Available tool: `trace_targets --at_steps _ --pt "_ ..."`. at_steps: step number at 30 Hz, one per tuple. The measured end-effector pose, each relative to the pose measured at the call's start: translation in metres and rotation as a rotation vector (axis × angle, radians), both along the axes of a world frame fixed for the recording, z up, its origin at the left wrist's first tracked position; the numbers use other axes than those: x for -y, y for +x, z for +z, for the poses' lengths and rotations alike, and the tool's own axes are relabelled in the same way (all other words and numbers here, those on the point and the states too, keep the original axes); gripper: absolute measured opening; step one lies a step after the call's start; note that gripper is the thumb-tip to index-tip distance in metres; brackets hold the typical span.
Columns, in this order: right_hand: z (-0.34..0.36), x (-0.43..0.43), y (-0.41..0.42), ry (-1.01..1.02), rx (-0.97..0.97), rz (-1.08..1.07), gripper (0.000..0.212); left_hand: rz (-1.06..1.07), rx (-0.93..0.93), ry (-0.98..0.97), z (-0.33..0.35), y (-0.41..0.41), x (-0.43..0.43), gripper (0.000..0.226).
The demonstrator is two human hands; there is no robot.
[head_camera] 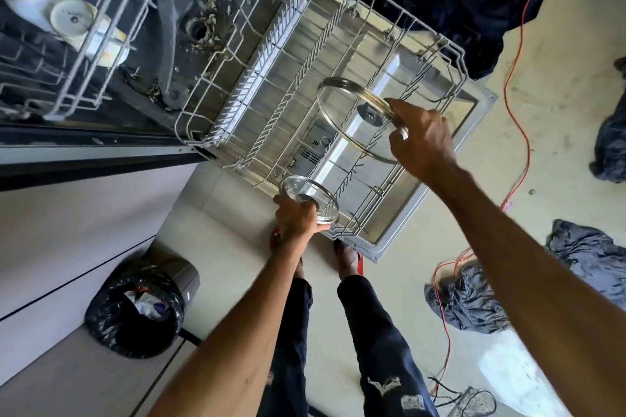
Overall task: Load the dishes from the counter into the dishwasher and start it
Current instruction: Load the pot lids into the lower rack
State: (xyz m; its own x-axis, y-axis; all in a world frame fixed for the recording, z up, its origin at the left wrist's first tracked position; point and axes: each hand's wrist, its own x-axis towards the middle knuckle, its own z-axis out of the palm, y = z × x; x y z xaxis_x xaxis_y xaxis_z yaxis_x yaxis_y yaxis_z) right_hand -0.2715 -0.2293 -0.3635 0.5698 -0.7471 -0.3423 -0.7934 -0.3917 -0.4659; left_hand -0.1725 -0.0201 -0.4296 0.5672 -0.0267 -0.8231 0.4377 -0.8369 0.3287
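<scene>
Right grip (420,142) clamped on large metal-rimmed round glass lid (355,122), above the pulled-out grey wire dishwasher rack (244,91); left grip (298,218) curled round small round glass lid (305,195), at rack's near corner.

The right hand (423,139) hides part of the large lid (349,127) rim above the lower rack (305,78). Left of this rack, the upper rack (84,57) is cut by the edge.
</scene>
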Motion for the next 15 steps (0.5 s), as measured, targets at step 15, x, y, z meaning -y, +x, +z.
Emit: trace_targets --at_steps 15 --pt "-0.021 0.016 0.034 -0.033 -0.126 0.228 0.048 0.048 -0.094 0.069 -0.002 0.005 0.005 0.078"
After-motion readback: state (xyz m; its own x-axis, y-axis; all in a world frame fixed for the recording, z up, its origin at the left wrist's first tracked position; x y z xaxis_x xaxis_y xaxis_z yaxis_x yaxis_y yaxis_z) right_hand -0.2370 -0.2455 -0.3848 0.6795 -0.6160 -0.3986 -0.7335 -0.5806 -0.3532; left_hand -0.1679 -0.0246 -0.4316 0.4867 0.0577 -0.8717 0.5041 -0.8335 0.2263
